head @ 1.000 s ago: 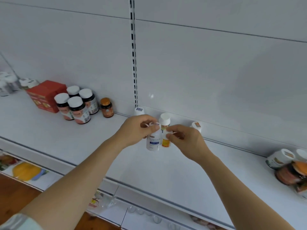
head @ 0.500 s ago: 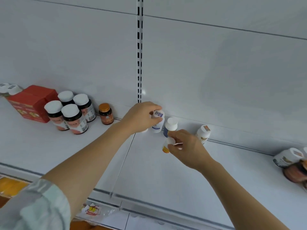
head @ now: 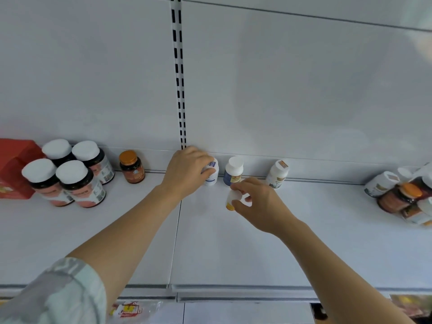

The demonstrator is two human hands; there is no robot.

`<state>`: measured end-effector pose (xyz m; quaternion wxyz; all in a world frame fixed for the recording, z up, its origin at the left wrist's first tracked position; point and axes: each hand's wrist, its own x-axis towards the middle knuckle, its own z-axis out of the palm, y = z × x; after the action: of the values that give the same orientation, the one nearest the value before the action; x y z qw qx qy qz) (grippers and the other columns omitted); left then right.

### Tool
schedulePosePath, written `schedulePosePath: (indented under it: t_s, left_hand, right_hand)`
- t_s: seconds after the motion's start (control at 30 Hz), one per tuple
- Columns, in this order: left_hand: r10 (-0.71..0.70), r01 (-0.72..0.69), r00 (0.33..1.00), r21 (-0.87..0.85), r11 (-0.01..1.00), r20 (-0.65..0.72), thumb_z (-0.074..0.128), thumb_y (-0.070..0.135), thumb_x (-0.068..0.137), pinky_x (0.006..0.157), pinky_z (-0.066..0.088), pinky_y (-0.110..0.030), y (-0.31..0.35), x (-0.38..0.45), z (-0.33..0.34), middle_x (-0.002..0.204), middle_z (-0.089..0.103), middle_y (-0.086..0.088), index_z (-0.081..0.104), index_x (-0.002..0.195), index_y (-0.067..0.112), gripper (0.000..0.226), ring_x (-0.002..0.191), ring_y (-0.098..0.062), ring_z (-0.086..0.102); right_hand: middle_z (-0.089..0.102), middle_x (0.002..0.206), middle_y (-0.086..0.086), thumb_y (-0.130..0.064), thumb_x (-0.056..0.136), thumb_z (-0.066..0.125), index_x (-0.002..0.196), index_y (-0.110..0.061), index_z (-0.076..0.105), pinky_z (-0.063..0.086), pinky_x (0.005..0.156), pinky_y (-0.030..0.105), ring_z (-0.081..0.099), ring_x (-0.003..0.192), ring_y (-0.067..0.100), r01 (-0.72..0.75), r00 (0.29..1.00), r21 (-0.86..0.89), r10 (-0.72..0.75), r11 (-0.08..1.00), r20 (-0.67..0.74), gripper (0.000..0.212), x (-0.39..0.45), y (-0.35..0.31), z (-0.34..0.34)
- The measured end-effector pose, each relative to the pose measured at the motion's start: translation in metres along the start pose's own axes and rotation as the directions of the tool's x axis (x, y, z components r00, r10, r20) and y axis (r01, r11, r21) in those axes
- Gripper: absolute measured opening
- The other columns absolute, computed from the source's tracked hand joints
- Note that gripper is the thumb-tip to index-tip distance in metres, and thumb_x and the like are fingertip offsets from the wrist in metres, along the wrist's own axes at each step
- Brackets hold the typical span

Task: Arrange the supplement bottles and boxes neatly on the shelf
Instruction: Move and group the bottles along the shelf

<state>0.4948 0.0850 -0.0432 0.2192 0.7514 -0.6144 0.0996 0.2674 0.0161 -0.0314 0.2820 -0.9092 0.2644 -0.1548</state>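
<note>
My left hand (head: 187, 169) grips a small white bottle with a blue label (head: 211, 176) that stands on the white shelf (head: 140, 242) against the back wall. My right hand (head: 259, 202) pinches a small white bottle with an orange-yellow label (head: 230, 199) in front of a blue-labelled white-capped bottle (head: 232, 171). Another white bottle (head: 278, 173) stands to the right of it at the back.
Several dark bottles with white caps (head: 67, 174), a red box (head: 14, 164) and a small amber bottle with an orange cap (head: 132, 167) stand at the left. A loose cluster of bottles (head: 402, 197) lies at the right edge. A slotted upright (head: 178, 73) runs up the back wall.
Both hands moved from mid-air over the shelf toward the back wall. The left hand's bottle now stands at the back; the right hand's bottle came down in front of the row.
</note>
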Motion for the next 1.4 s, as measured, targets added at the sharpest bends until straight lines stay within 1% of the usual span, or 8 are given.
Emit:
schedulePosePath:
  t_s: [0.1, 0.33, 0.67, 0.83, 0.93, 1.07, 1.2, 1.4]
  left_hand:
    - [0.022, -0.021, 1.0, 0.051, 0.998, -0.018, 0.069, 0.034, 0.082, 0.076, 0.047, -0.036, -0.001, 0.001, 0.003, 0.093, 0.072, 0.007, 0.073, 0.095, 0.02, 0.02, 0.094, -0.024, 0.059]
    - [0.023, -0.018, 0.999, 0.125, 0.992, -0.037, 0.066, 0.027, 0.081, 0.07, 0.045, -0.035, 0.002, 0.004, 0.01, 0.091, 0.068, 0.004, 0.071, 0.088, 0.018, 0.012, 0.092, -0.025, 0.057]
    - [-0.138, 0.139, 0.99, 0.163, 0.977, -0.015, 0.06, 0.032, 0.088, 0.082, 0.045, -0.039, 0.02, -0.001, 0.0, 0.105, 0.061, 0.0, 0.068, 0.103, 0.016, 0.023, 0.099, -0.027, 0.056]
    - [-0.199, 0.205, 0.978, 0.1, 0.974, -0.069, 0.057, 0.034, 0.09, 0.083, 0.047, -0.039, 0.03, -0.024, -0.026, 0.101, 0.063, 0.0, 0.066, 0.103, 0.016, 0.023, 0.097, -0.025, 0.058]
    - [-0.221, 0.237, 0.966, 0.114, 0.965, -0.135, 0.057, 0.032, 0.089, 0.088, 0.049, -0.041, 0.035, -0.048, -0.047, 0.11, 0.065, -0.004, 0.066, 0.109, 0.014, 0.028, 0.107, -0.026, 0.059]
    - [-0.281, 0.311, 0.945, 0.191, 0.931, -0.17, 0.05, 0.038, 0.09, 0.09, 0.049, -0.042, 0.035, -0.092, -0.074, 0.116, 0.063, -0.01, 0.064, 0.114, 0.008, 0.042, 0.111, -0.03, 0.056]
    - [-0.418, 0.457, 0.884, 0.197, 0.867, -0.21, 0.045, 0.045, 0.091, 0.095, 0.046, -0.042, 0.016, -0.144, -0.108, 0.12, 0.061, -0.005, 0.063, 0.117, 0.013, 0.045, 0.114, -0.027, 0.053]
    - [-0.546, 0.604, 0.795, 0.252, 0.757, -0.264, 0.042, 0.046, 0.092, 0.098, 0.045, -0.044, -0.036, -0.226, -0.166, 0.121, 0.061, -0.004, 0.062, 0.122, 0.013, 0.049, 0.118, -0.028, 0.053]
  right_hand:
    - [0.059, 0.115, -0.008, -0.022, 0.085, 0.07, 0.12, -0.018, 0.066, 0.045, 0.077, 0.01, 0.054, 0.086, 0.006, -0.005, 1.0, -0.01, 0.004, 1.0, -0.019, 0.035, -0.001, -0.002, -0.001]
    - [0.059, 0.112, -0.009, -0.025, 0.086, 0.068, 0.121, -0.02, 0.066, 0.053, 0.081, 0.033, 0.057, 0.086, 0.012, -0.008, 0.999, -0.017, 0.008, 1.0, -0.048, 0.035, -0.008, -0.003, -0.004]
    - [0.065, 0.101, -0.009, -0.023, 0.086, 0.067, 0.109, -0.022, 0.067, 0.053, 0.074, 0.038, 0.06, 0.085, 0.014, 0.097, 0.985, -0.032, -0.101, 0.995, -0.141, 0.024, -0.014, 0.0, -0.022]
    - [0.066, 0.099, -0.006, -0.023, 0.086, 0.068, 0.104, -0.019, 0.068, 0.054, 0.074, 0.038, 0.062, 0.086, 0.014, 0.221, 0.961, -0.022, -0.221, 0.975, -0.167, 0.018, -0.007, -0.003, -0.032]
    - [0.065, 0.093, -0.006, -0.025, 0.085, 0.069, 0.102, -0.02, 0.069, 0.054, 0.068, 0.039, 0.062, 0.079, 0.013, 0.305, 0.939, -0.022, -0.305, 0.952, -0.158, 0.017, 0.002, -0.011, -0.027]
    - [0.064, 0.091, -0.008, -0.024, 0.084, 0.071, 0.102, -0.02, 0.07, 0.054, 0.065, 0.039, 0.061, 0.075, 0.016, 0.398, 0.908, 0.0, -0.394, 0.917, -0.142, 0.018, 0.014, -0.041, -0.005]
    - [0.066, 0.102, -0.011, -0.025, 0.087, 0.071, 0.105, -0.021, 0.069, 0.054, 0.071, 0.032, 0.059, 0.08, 0.007, 0.457, 0.889, 0.069, -0.452, 0.887, -0.071, 0.019, 0.024, -0.091, 0.03]
    - [0.066, 0.1, -0.007, -0.028, 0.086, 0.069, 0.106, -0.02, 0.069, 0.056, 0.065, 0.035, 0.063, 0.08, 0.012, 0.628, 0.777, 0.09, -0.629, 0.773, -0.027, 0.022, 0.034, -0.185, 0.096]
